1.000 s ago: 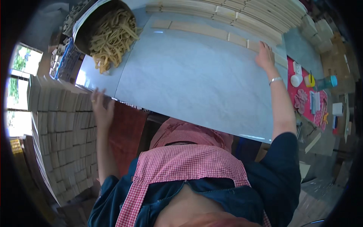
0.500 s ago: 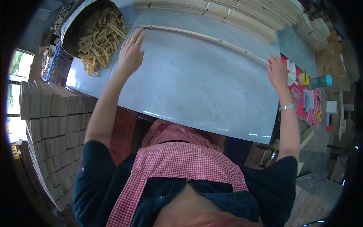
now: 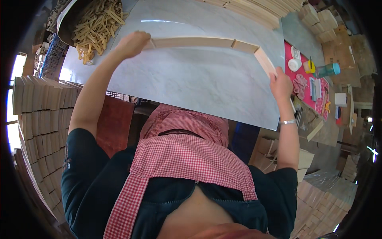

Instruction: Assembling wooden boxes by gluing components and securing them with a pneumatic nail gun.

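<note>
A long, thin wooden strip [image 3: 195, 42] made of jointed sections stretches between my hands over the pale marbled tabletop [image 3: 191, 87]. Its right section bends toward me at a joint, while the longer part runs nearly straight to the left. My left hand [image 3: 134, 43] is closed around the left end. At the other end, the fingers of my right hand [image 3: 281, 83] grip the angled section. Whether the strip touches the tabletop along its length I cannot tell.
A container [image 3: 65, 24] at the far left holds tangled tan bands [image 3: 97, 30]. Stacked wooden strips [image 3: 250, 10] lie along the far edge. On the right, a red cloth [image 3: 292, 75] carries a teal bottle [image 3: 326, 70] and a pink rag [image 3: 300, 85]. Stacked wooden pieces [image 3: 43, 115] rise at the left.
The strip has turned to show its broad face, and its right section now bends toward me. My left hand has gone from spread fingers to a closed grip. The view has shifted.
</note>
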`<action>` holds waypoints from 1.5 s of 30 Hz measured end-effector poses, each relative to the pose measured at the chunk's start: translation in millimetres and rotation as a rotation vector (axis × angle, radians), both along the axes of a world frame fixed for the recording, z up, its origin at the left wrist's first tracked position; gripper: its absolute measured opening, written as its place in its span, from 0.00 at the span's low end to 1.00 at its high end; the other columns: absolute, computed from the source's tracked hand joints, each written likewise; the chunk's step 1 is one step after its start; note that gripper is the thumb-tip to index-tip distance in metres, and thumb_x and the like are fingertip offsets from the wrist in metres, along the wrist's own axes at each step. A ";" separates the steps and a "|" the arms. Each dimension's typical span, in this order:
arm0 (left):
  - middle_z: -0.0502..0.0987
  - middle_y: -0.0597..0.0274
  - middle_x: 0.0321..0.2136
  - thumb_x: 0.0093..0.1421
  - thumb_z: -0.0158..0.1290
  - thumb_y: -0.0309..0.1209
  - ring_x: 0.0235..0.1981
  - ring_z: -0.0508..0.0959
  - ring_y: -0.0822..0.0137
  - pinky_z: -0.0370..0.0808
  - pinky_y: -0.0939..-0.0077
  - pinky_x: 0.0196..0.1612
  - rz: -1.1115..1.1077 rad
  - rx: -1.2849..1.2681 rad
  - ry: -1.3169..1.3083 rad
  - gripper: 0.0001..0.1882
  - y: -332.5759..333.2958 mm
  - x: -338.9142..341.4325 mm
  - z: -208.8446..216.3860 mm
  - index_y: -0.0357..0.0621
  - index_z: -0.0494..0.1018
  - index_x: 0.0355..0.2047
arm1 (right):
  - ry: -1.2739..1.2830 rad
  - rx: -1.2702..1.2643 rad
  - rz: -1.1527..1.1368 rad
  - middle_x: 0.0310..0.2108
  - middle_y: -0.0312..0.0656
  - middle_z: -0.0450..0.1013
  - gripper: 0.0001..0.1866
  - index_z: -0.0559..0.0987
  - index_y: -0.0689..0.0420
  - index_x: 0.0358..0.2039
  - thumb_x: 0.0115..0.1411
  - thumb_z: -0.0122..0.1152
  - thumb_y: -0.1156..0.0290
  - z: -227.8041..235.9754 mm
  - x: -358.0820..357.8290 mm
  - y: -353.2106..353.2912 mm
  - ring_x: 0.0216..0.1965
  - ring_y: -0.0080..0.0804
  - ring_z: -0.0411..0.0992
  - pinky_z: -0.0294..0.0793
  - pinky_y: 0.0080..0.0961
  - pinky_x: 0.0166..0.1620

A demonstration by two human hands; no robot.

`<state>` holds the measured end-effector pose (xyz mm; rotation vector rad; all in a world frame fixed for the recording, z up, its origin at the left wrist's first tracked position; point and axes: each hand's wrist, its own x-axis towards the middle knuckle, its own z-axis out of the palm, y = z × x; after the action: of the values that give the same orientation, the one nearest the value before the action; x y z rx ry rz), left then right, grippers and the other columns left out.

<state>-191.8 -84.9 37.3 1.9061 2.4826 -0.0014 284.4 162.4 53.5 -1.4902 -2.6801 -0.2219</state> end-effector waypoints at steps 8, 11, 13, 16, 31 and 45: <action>0.81 0.54 0.38 0.65 0.48 0.28 0.42 0.80 0.50 0.77 0.56 0.45 0.018 -0.099 0.032 0.09 -35.9 40.1 4.6 0.43 0.75 0.42 | 0.038 -0.154 0.043 0.35 0.47 0.81 0.15 0.75 0.55 0.51 0.63 0.55 0.72 -36.0 -36.2 14.7 0.36 0.58 0.78 0.77 0.45 0.42; 0.82 0.54 0.38 0.65 0.48 0.28 0.41 0.81 0.50 0.77 0.57 0.44 0.025 -0.132 0.082 0.13 -38.1 26.4 0.2 0.45 0.75 0.48 | 0.170 -0.230 0.425 0.40 0.47 0.81 0.22 0.76 0.56 0.56 0.61 0.54 0.76 -13.2 -0.8 8.1 0.40 0.57 0.78 0.77 0.43 0.45; 0.82 0.54 0.38 0.65 0.47 0.28 0.40 0.81 0.50 0.77 0.57 0.44 0.008 -0.139 0.090 0.15 -34.5 25.7 1.6 0.47 0.74 0.51 | 0.106 -0.286 0.461 0.41 0.47 0.81 0.23 0.77 0.56 0.57 0.60 0.54 0.77 -6.7 19.4 8.2 0.42 0.56 0.78 0.76 0.42 0.46; 0.82 0.54 0.37 0.66 0.46 0.29 0.39 0.81 0.50 0.78 0.58 0.44 -0.034 -0.171 0.129 0.20 -29.4 30.0 8.9 0.51 0.71 0.58 | -0.072 -0.465 0.567 0.46 0.46 0.80 0.26 0.78 0.55 0.58 0.56 0.55 0.81 4.7 38.2 8.5 0.45 0.54 0.76 0.75 0.40 0.48; 0.79 0.47 0.45 0.63 0.46 0.31 0.36 0.80 0.54 0.80 0.61 0.36 0.304 -0.028 -0.749 0.25 -14.0 46.7 -3.3 0.53 0.67 0.62 | 0.286 -0.104 1.140 0.32 0.42 0.75 0.09 0.79 0.53 0.33 0.54 0.70 0.66 -20.9 -160.4 -123.9 0.34 0.38 0.74 0.72 0.33 0.39; 0.78 0.49 0.44 0.61 0.57 0.32 0.35 0.79 0.57 0.81 0.66 0.36 0.159 0.086 -0.912 0.27 -21.0 59.7 -24.6 0.46 0.66 0.61 | 0.407 -0.015 0.910 0.26 0.37 0.76 0.13 0.73 0.52 0.32 0.58 0.69 0.62 -59.7 -192.3 -154.6 0.28 0.37 0.75 0.72 0.31 0.35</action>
<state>-132.1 -105.9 12.7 1.2668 1.9711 0.7875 92.1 7.8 -6.2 -0.1642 -2.6735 0.1431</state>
